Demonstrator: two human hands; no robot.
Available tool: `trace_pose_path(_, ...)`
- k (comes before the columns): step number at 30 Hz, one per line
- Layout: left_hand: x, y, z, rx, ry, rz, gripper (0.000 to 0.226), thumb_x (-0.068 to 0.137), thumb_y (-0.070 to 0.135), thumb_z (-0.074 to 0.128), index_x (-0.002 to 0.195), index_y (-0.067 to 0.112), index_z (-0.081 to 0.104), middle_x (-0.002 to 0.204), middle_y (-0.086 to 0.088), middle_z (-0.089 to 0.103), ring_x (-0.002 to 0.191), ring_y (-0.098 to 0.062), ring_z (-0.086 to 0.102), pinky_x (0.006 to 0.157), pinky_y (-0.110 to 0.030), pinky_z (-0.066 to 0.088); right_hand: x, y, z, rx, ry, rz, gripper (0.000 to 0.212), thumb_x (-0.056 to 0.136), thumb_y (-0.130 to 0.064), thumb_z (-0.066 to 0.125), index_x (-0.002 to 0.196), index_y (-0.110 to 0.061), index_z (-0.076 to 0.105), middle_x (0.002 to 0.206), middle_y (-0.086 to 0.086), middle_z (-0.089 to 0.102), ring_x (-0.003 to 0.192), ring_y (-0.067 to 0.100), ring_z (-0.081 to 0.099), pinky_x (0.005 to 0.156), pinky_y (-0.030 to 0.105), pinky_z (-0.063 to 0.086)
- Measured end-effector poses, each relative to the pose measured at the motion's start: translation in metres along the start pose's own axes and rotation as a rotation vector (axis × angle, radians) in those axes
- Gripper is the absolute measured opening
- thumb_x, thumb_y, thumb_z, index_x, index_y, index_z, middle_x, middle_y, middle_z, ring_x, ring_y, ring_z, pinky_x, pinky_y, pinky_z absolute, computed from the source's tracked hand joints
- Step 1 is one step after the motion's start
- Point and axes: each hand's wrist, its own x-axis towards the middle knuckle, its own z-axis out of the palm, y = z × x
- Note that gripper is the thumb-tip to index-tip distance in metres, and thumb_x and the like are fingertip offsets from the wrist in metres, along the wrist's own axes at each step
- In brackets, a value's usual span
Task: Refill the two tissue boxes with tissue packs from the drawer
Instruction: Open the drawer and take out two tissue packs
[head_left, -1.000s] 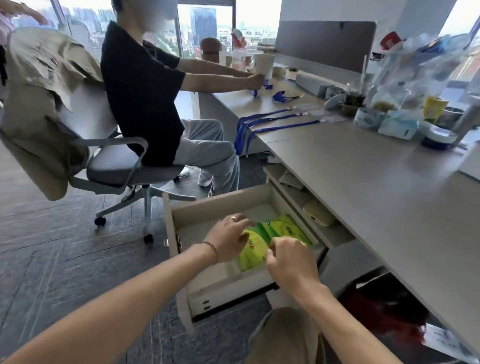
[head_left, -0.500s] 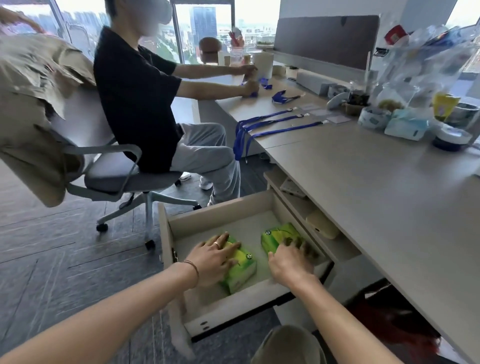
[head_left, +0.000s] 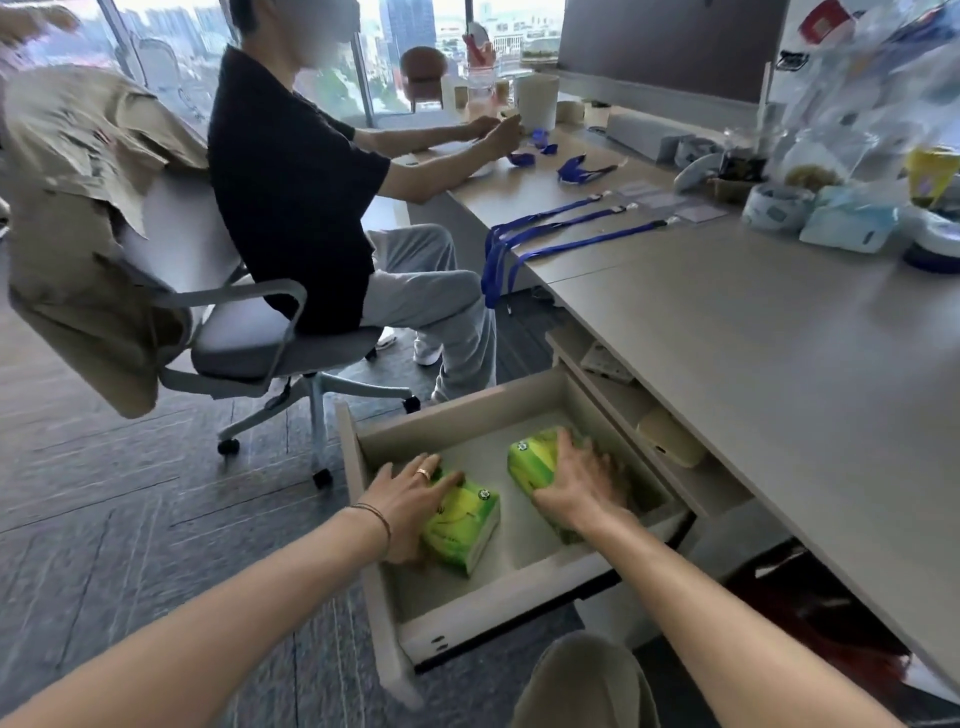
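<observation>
The beige drawer (head_left: 498, 618) under the desk stands pulled out. Two green and yellow tissue packs lie inside it, apart from each other. My left hand (head_left: 410, 499) grips the left tissue pack (head_left: 465, 525) from its left side, fingers over its top. My right hand (head_left: 576, 483) is clasped over the right tissue pack (head_left: 530, 460), covering most of it. No tissue box is recognisable in this view.
The grey desk (head_left: 753, 353) runs along the right, with blue lanyards (head_left: 566, 234) and assorted packets at its far side. A person in a dark shirt (head_left: 291, 197) sits on a wheeled office chair (head_left: 249, 332) just beyond the drawer. An open shelf (head_left: 670, 441) sits right of the drawer.
The two packs lay together under both hands; now they are separated, one in each hand. The view has shifted closer to the drawer.
</observation>
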Motion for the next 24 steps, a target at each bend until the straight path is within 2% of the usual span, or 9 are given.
trace_pose_path(3,0.011,0.001,0.002,0.051,-0.019,0.066,0.131,0.072,0.038,0.084,0.159,0.029,-0.014,0.168,-0.012,-0.001,0.156,-0.027,-0.002,0.123,-0.055,0.010,-0.014,-0.007,-0.028,0.068,0.078,-0.077,0.089,0.070,-0.043,0.070,0.146,-0.029,0.025,0.129,0.013,0.050,0.113,0.034,0.054,0.096,0.048,0.047)
trace_pose_path(7,0.023,0.007,0.006,0.081,-0.010,0.110,0.132,0.069,0.039,0.083,0.159,0.028,-0.013,0.165,-0.019,0.010,0.154,-0.032,0.007,0.124,-0.056,0.005,-0.041,-0.015,-0.060,0.107,0.144,-0.189,0.094,0.070,-0.047,0.072,0.148,-0.027,0.024,0.125,0.009,0.053,0.115,0.031,0.053,0.103,0.048,0.043)
trace_pose_path(10,0.029,0.009,0.007,0.079,0.050,0.087,0.124,0.068,0.046,0.079,0.159,0.031,-0.004,0.161,-0.017,0.019,0.151,-0.032,0.016,0.124,-0.055,0.004,-0.059,-0.015,-0.081,0.133,0.178,-0.265,0.095,0.067,-0.050,0.072,0.147,-0.031,0.025,0.122,0.006,0.055,0.111,0.029,0.055,0.099,0.047,0.043)
trace_pose_path(12,0.030,0.011,0.004,0.027,0.095,0.062,0.122,0.064,0.054,0.077,0.158,0.033,0.002,0.155,-0.014,0.027,0.146,-0.031,0.026,0.124,-0.052,0.009,-0.068,-0.013,-0.096,0.153,0.191,-0.296,0.096,0.065,-0.053,0.073,0.146,-0.033,0.026,0.121,0.004,0.055,0.110,0.028,0.056,0.099,0.048,0.043)
trace_pose_path(14,0.028,0.014,-0.004,-0.055,0.178,0.034,0.123,0.059,0.065,0.073,0.157,0.035,0.005,0.149,-0.011,0.035,0.138,-0.030,0.037,0.121,-0.046,0.021,-0.075,-0.009,-0.112,0.162,0.213,-0.316,0.096,0.065,-0.054,0.073,0.146,-0.032,0.027,0.121,0.004,0.056,0.110,0.027,0.056,0.100,0.048,0.043)
trace_pose_path(17,0.021,0.019,-0.029,-0.196,0.312,0.025,0.126,0.054,0.074,0.069,0.157,0.039,0.004,0.139,-0.010,0.043,0.127,-0.031,0.045,0.107,-0.038,0.039,-0.083,0.000,-0.137,0.161,0.248,-0.329,0.095,0.066,-0.052,0.076,0.146,-0.032,0.029,0.119,0.003,0.056,0.108,0.026,0.056,0.100,0.048,0.043)
trace_pose_path(20,0.008,0.024,-0.068,-0.315,0.426,0.056,0.128,0.052,0.071,0.072,0.157,0.040,0.005,0.137,-0.008,0.047,0.127,-0.031,0.047,0.102,-0.039,0.043,-0.093,0.016,-0.164,0.156,0.270,-0.326,0.095,0.065,-0.047,0.078,0.146,-0.032,0.032,0.118,0.004,0.056,0.107,0.025,0.055,0.100,0.046,0.043)
trace_pose_path(24,-0.008,0.042,-0.120,-0.441,0.610,0.103,0.119,0.048,0.072,0.075,0.150,0.042,0.020,0.138,0.000,0.054,0.124,-0.027,0.052,0.103,-0.043,0.042,-0.108,0.057,-0.201,0.130,0.319,-0.300,0.095,0.062,-0.043,0.078,0.146,-0.033,0.034,0.112,0.004,0.054,0.105,0.024,0.052,0.096,0.044,0.044)
